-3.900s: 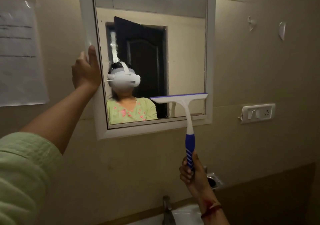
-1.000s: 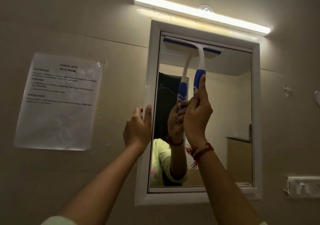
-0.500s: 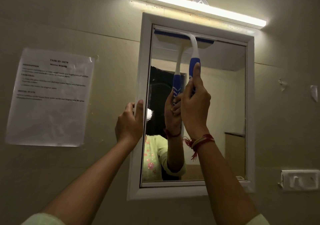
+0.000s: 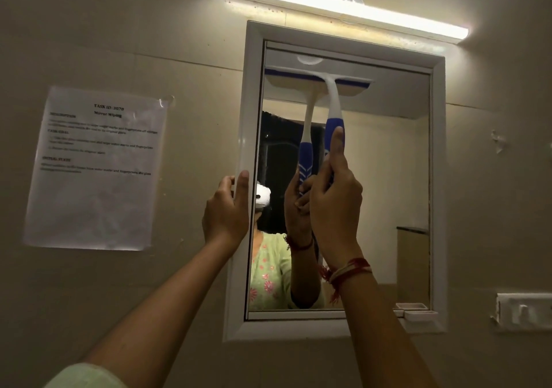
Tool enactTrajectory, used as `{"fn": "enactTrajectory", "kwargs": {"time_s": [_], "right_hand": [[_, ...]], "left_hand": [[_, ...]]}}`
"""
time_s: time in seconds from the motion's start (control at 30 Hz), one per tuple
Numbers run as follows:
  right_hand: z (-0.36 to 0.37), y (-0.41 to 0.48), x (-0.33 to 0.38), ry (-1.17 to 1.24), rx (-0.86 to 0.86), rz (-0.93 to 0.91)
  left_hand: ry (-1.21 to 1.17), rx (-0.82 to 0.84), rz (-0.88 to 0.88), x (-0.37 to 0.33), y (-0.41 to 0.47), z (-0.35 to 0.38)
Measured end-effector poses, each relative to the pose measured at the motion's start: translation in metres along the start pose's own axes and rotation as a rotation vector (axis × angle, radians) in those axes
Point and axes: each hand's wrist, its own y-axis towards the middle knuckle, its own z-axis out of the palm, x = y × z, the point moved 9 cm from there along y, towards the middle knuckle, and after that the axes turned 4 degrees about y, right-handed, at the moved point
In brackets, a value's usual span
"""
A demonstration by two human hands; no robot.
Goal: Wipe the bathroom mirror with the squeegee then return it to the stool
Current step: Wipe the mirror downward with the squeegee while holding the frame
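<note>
The right grip [image 4: 334, 205] was closed round the blue handle of the squeegee [image 4: 332, 97], the fingers wrapped about it and the thumb [image 4: 337, 145] laid straight up along its back. The squeegee stood nearly upright, handle down. Its white neck rose to the blade, which lay level against the glass near the top of the mirror [image 4: 382, 178]. The blade reached from the left edge of the glass to a little past the middle, and its reflection met it there.

The left grip [image 4: 225, 214] held the left side of the white frame [image 4: 248, 103] about halfway up, with the thumb on the front face and the fingers curled round the outer edge. A red thread band [image 4: 346, 271] circled the right wrist, and a pale green sleeve [image 4: 86, 377] showed at the lower left.

A lit light bar [image 4: 343, 2] ran along the wall [image 4: 89, 29] just above the mirror. A printed sheet of paper [image 4: 95, 169] was stuck to the wall well to the left. A white switch plate [image 4: 522, 311] sat low on the right, and a small white tray [image 4: 419, 316] rested at the frame's lower right corner.
</note>
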Motion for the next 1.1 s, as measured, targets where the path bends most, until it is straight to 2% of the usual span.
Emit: {"fn": "enactTrajectory", "kwargs": {"time_s": [0.5,1.1], "right_hand": [[-0.013,-0.067,-0.004,-0.052,0.019,-0.012],[-0.025,-0.161,-0.029,-0.01,0.058,0.103]], "left_hand": [[-0.02,-0.005,-0.021,0.001,-0.001,-0.001],[-0.033,0.041,-0.023,0.003,0.001,0.004]]}}
